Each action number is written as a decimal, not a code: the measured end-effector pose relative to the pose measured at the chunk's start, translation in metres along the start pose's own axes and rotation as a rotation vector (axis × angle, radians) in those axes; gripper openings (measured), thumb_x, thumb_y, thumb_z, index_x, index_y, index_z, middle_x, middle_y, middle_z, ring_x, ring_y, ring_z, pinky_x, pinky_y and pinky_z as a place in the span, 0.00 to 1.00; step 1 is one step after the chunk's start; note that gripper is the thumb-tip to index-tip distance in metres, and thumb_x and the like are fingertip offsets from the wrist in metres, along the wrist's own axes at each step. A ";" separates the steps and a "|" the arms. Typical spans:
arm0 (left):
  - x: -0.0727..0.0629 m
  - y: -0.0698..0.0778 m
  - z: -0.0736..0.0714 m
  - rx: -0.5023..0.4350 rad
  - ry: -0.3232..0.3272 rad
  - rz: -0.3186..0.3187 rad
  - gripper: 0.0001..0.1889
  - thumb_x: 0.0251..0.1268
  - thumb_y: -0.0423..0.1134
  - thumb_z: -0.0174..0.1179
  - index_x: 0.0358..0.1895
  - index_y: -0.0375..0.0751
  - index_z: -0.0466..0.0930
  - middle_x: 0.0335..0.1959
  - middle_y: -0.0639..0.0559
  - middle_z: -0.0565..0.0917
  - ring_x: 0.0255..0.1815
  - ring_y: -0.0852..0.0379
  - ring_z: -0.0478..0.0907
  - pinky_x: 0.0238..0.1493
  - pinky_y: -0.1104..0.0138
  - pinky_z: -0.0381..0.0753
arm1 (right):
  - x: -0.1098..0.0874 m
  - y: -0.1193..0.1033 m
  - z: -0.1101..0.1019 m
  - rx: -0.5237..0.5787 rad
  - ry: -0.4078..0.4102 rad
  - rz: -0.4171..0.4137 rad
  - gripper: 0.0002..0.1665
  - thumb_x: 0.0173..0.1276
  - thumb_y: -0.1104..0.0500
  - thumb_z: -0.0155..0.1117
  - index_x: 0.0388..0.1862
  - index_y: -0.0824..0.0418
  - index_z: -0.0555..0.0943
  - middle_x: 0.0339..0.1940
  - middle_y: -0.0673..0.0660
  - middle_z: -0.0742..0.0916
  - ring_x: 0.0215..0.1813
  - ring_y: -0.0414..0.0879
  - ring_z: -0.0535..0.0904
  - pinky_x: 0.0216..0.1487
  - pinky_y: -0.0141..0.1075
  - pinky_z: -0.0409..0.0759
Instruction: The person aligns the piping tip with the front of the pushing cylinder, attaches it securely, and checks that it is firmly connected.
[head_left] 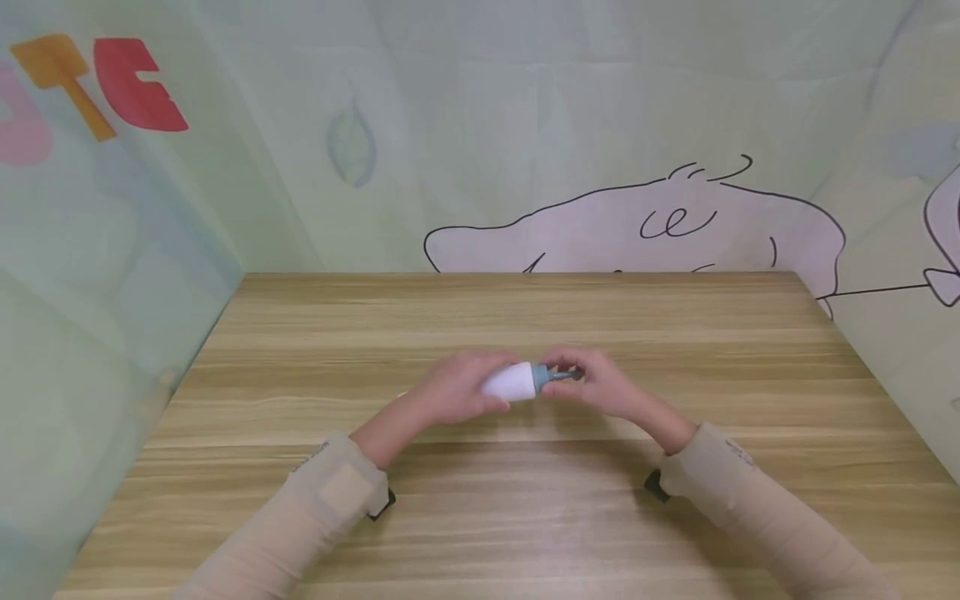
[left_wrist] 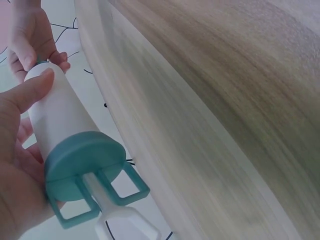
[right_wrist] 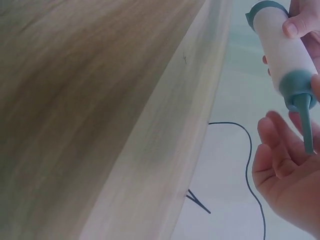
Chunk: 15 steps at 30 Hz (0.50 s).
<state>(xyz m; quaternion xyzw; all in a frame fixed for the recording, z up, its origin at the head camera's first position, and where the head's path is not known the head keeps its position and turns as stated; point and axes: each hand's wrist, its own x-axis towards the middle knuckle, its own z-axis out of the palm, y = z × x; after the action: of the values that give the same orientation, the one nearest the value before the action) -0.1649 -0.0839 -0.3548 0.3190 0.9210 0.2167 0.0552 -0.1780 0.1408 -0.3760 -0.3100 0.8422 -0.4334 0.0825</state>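
A large plastic syringe with a white barrel (head_left: 513, 382) is held level above the table. My left hand (head_left: 459, 389) grips the barrel, with its thumb lying along the side in the left wrist view. At the rear end are a teal cap (left_wrist: 86, 162) with two square finger loops and a pale plunger handle (left_wrist: 127, 222). My right hand (head_left: 602, 385) is at the front end, thumb and a finger pinching the teal collar (right_wrist: 297, 86). Its other fingers are spread under the thin teal nozzle (right_wrist: 306, 125), which points toward the right palm.
The wood-grain table (head_left: 525, 517) lies under both forearms. Behind it and at the sides hangs a pale printed cloth (head_left: 480, 125) with cartoon outlines and coloured letters. Both sleeves (head_left: 322, 500) have a dark device strapped at the wrist.
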 end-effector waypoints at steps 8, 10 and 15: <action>0.000 0.001 0.000 0.022 0.001 -0.001 0.27 0.45 0.45 0.66 0.53 0.49 0.71 0.47 0.53 0.80 0.41 0.57 0.76 0.41 0.63 0.75 | -0.001 0.000 0.002 -0.037 0.028 -0.070 0.23 0.48 0.67 0.68 0.45 0.64 0.73 0.39 0.57 0.81 0.37 0.45 0.73 0.37 0.45 0.75; 0.000 0.001 0.000 0.021 -0.002 0.001 0.27 0.46 0.45 0.66 0.53 0.48 0.71 0.47 0.53 0.80 0.41 0.57 0.76 0.41 0.63 0.75 | -0.001 0.000 0.003 -0.025 0.030 -0.079 0.21 0.48 0.68 0.67 0.42 0.62 0.73 0.38 0.55 0.81 0.37 0.45 0.73 0.36 0.41 0.74; 0.000 0.003 -0.001 0.012 -0.001 0.005 0.27 0.45 0.44 0.66 0.53 0.48 0.72 0.46 0.54 0.80 0.41 0.58 0.75 0.42 0.63 0.75 | 0.000 -0.001 0.002 -0.007 0.033 -0.046 0.16 0.50 0.65 0.67 0.40 0.61 0.77 0.34 0.53 0.82 0.36 0.43 0.73 0.36 0.34 0.72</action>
<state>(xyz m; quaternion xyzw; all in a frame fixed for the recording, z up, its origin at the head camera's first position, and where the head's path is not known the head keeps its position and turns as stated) -0.1635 -0.0822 -0.3531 0.3217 0.9214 0.2114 0.0532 -0.1765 0.1395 -0.3765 -0.3222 0.8377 -0.4372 0.0574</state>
